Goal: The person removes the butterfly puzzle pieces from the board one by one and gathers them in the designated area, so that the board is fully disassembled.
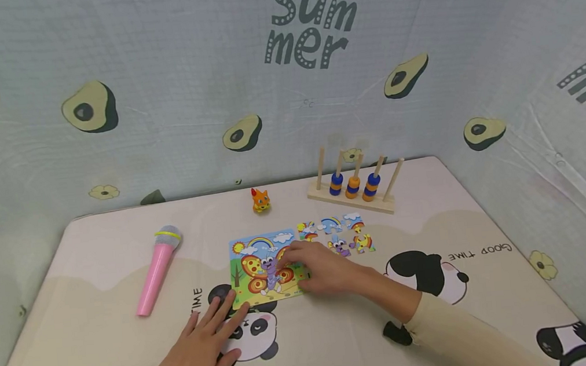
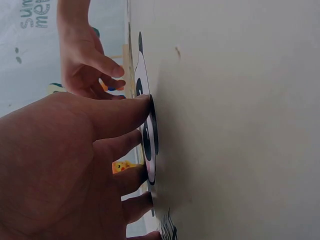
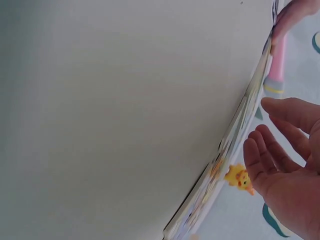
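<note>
A puzzle board (image 1: 255, 267) with a purple butterfly picture lies flat on the table. My left hand (image 1: 198, 351) rests palm down at its lower left corner, fingers spread and the fingertips at the board's edge. Over the board's right side reaches my right hand (image 1: 326, 267), hiding part of the butterfly's wing. In the right wrist view the fingers of that right hand (image 3: 290, 150) are loosely bent, with nothing visible between them and the thumb. Several loose puzzle pieces (image 1: 340, 245) lie just beyond the right hand, to the right of the board.
A pink toy microphone (image 1: 156, 270) lies to the left of the board. Farther back stand a small orange animal toy (image 1: 260, 200) and a wooden peg stand (image 1: 349, 198) with blue and orange beads. A patterned cloth (image 1: 174, 135) hangs behind the table.
</note>
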{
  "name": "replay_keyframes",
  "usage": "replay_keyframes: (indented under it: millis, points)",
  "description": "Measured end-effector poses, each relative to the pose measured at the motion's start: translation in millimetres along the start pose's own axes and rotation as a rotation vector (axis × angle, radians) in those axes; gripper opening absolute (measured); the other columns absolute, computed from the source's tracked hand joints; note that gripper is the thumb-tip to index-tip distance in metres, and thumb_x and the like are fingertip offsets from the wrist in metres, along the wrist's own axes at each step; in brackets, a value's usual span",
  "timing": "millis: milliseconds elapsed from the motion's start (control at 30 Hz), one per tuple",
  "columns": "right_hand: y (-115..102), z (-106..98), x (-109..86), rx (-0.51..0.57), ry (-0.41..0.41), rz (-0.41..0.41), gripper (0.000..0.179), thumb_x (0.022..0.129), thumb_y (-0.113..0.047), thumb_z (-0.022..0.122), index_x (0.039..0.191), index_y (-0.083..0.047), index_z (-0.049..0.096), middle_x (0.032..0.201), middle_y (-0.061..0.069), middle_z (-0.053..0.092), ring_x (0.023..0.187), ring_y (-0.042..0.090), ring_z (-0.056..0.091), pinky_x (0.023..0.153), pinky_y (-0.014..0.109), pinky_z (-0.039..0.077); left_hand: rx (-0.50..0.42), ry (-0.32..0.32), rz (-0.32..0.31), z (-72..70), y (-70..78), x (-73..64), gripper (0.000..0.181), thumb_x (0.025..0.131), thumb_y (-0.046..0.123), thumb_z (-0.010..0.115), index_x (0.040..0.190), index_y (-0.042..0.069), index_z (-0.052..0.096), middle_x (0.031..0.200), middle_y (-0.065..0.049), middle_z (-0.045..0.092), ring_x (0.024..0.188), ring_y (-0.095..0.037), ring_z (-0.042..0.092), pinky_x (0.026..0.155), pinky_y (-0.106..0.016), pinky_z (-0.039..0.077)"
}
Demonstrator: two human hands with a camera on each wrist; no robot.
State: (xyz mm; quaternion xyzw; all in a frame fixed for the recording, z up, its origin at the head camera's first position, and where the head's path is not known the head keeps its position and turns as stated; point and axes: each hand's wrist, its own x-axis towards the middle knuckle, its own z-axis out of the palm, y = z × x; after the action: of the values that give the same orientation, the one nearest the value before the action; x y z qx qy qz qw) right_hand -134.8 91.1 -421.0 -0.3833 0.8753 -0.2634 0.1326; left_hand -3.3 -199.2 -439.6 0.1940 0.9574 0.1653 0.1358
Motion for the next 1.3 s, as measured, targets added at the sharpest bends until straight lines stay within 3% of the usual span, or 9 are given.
replay_keyframes:
  millis: [867,1300]
  points:
    - [-10.5,-0.2,17.5,-0.002,-0.111,0.121,0.053,0.085,-0.003,0.078,0.134,-0.022,0.072,0.132,-0.003,0.064,0.124,0.017,0.055,0.112,0.040,0.048,-0.012,-0.021,-0.030,-3.3,4.0,0.8,0.070,0.098,0.041,0.070,0.161,0.027,0.042,0.173,-0.008,0.027,0.159,-0.040,0.025,0.119,-0.075,0.024]
    - [-10.2,-0.1,16.6,0.016,-0.061,0.104,0.046,0.082,-0.001,0.078,0.124,-0.021,0.076,0.128,-0.002,0.059,0.117,0.016,0.053,0.105,0.036,0.050,-0.018,-0.025,-0.046,-2.9,3.8,1.0,0.071,0.097,0.041,0.070,0.161,0.027,0.041,0.173,-0.007,0.026,0.159,-0.040,0.024,0.120,-0.074,0.023]
